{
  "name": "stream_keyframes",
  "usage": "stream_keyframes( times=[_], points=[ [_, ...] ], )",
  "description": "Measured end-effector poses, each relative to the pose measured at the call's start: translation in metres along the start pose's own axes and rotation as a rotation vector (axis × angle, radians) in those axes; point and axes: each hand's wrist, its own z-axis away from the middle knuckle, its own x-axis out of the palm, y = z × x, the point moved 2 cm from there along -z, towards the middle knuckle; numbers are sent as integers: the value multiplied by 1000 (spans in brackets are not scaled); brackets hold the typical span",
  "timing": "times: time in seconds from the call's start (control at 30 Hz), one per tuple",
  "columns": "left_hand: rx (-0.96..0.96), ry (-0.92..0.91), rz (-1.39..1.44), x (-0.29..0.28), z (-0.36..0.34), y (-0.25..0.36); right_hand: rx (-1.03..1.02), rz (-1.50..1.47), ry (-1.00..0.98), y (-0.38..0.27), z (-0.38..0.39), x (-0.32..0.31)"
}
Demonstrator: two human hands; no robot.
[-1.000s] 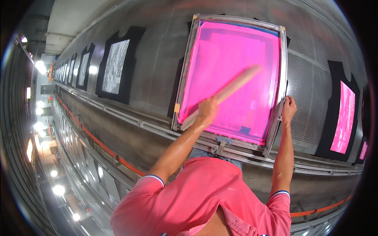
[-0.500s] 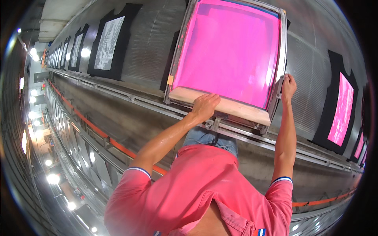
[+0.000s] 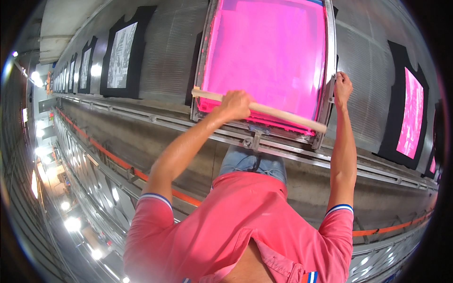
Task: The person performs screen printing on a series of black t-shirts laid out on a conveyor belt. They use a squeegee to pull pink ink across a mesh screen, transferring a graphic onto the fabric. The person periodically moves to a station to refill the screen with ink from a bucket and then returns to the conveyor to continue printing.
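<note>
Tilting since half a second ago: straight wooden squeegee (image 3: pixel 285 116) is now showing its narrow edge, lying across the screen frame's (image 3: pixel 331 37) near end under the left hand (image 3: pixel 236 104), which is wrapping it in a closed fist and hiding that stretch. Right hand (image 3: pixel 343 88) is curling fingers at the frame's right side; can't tell how firmly. Smooth, glossy pink ink (image 3: pixel 269 56) is covering the screen beyond the left fist. Black garments with grey prints (image 3: pixel 123 56) are lying left of the left hand, a pink-printed one (image 3: pixel 409 115) right of the right. Metal rail (image 3: pixel 174 123) is passing under the left forearm.

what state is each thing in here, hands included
Frame: lying flat across the bench
Pink ink: spread inside it
Wooden bar: aslant across the near end
Left hand: closed on the bar
Right hand: fingers curled at the right edge
Left black shirt: grey-white print
Right black shirt: pink print
</note>
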Motion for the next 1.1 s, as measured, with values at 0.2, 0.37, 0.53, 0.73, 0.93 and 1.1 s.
stream_keyframes(
  times=[0.2,0.37,0.53,0.73,0.93,1.1],
  points=[
    [-41,-194,22,2,-30,-26,18,-13,0,-8,2,-2],
    [-135,-352,-23,16,-47,-31,3,-22,32,-13,9,-3],
    [-127,-383,44,27,-58,-39,-53,71,37,-12,4,-3],
    [-103,-742,111,16,-83,-40,-63,104,62,-12,4,0],
    [-69,-601,180,-43,-120,-43,-174,513,87,-45,9,-16],
    [15,-100,-50,-102,-178,-42,-252,377,-792,-195,-28,-16]
  ],
)
